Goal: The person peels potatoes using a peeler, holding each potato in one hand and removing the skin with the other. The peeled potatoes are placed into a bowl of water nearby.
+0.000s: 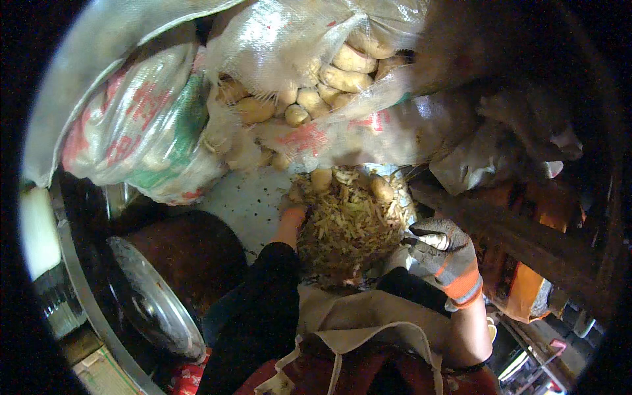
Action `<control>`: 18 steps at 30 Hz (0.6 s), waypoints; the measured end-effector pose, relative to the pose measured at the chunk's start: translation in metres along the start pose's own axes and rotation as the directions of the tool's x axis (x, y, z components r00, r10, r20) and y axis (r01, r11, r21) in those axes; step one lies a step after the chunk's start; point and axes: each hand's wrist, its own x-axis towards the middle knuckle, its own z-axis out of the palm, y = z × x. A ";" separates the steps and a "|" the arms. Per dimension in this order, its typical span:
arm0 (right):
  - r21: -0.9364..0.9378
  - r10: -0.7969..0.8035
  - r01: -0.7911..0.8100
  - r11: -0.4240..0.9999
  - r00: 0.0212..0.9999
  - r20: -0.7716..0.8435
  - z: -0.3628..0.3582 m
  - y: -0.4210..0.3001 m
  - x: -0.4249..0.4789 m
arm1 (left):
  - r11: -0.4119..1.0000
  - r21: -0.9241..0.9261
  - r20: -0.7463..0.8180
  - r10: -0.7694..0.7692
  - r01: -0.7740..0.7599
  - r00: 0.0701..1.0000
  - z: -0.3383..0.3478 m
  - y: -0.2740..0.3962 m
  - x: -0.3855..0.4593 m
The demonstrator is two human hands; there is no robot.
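My right hand (437, 252) wears a grey and orange knit glove and grips a metal-handled tool, seemingly a peeler (433, 241). It is over the right edge of a heap of potato peelings (350, 222). My left hand (295, 200) is dark and blurred at the heap's left edge, below a black sleeve. A potato (321, 180) is just to its right; whether the fingers touch it I cannot tell. Another potato (381, 188) rests on the heap's far right. Beyond, a torn woven plastic sack (335, 138) lies open, showing several potatoes (345, 79).
A second woven sack (133, 133) with red and green print bulges at the left. Below it are a dark cylindrical pot (192, 252) and a round metal lid (155, 301). Dark wooden beams (513, 237) and an orange bag (528, 291) stand at the right. An apron (365, 316) covers my lap.
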 end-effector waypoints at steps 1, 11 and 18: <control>0.070 0.036 -0.035 0.997 0.999 -0.016 -0.001 -0.001 0.001 | 1.000 -0.002 0.009 0.013 -0.013 1.000 0.003 -0.004 0.002; 0.326 -0.062 0.101 0.940 0.990 -0.128 -0.030 -0.002 -0.002 | 0.301 -0.796 -0.166 0.727 -0.526 0.667 -0.091 0.023 -0.104; 0.246 -0.360 0.428 0.870 0.891 -0.277 -0.028 -0.004 -0.018 | -0.314 -0.945 -0.200 0.770 0.088 0.606 -0.187 0.101 -0.298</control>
